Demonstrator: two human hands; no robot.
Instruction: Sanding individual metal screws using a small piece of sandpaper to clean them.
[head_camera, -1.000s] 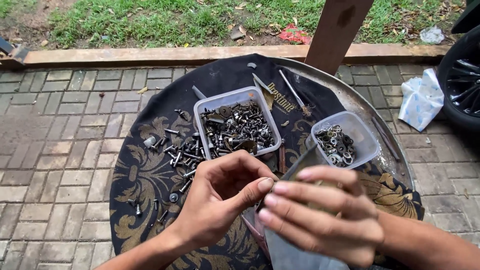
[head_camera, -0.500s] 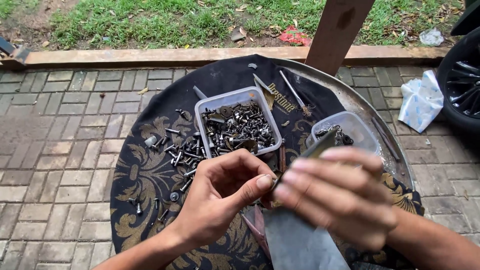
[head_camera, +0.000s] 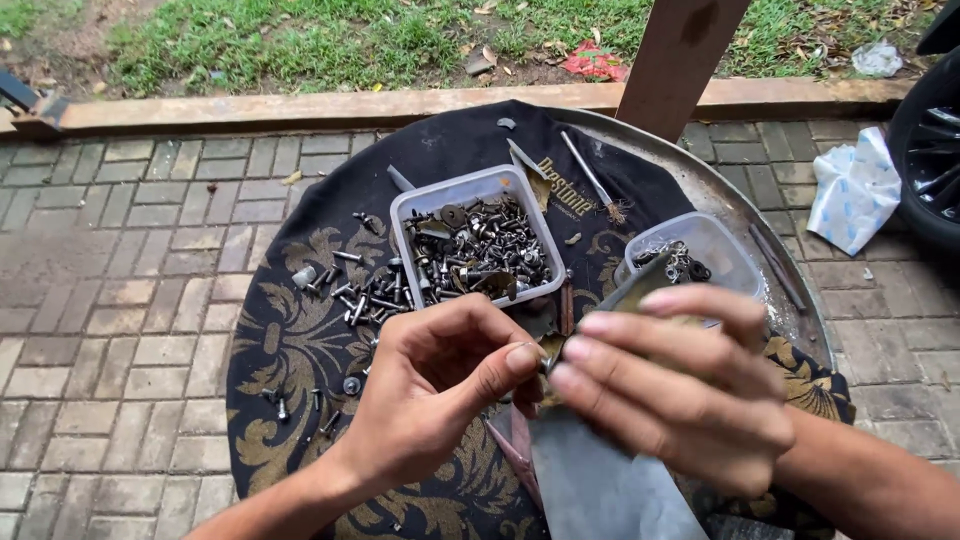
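My left hand (head_camera: 435, 395) pinches a small metal piece, mostly hidden, between thumb and forefinger right against my right hand (head_camera: 680, 385). The right hand grips a long flat grey metal bar (head_camera: 600, 485) that runs from the bottom edge up past the fingers. Both hands hover over a round tray covered by a black and gold patterned cloth (head_camera: 290, 350). On the cloth stands a clear plastic tub of screws and bolts (head_camera: 475, 250), with loose screws (head_camera: 365, 295) scattered to its left. A smaller clear tub with dark metal parts (head_camera: 690, 260) sits beyond my right hand.
The round metal tray rim (head_camera: 745, 215) shows at the right. A wooden post (head_camera: 675, 55) rises behind it. Brick paving (head_camera: 110, 300) surrounds the tray, grass lies beyond a kerb, a white crumpled bag (head_camera: 850, 190) and a dark tyre (head_camera: 925, 160) are at the right.
My right hand has shifted slightly right and tilted the grey bar, its upper end now showing near the small tub. The left hand stays pinched in the same place.
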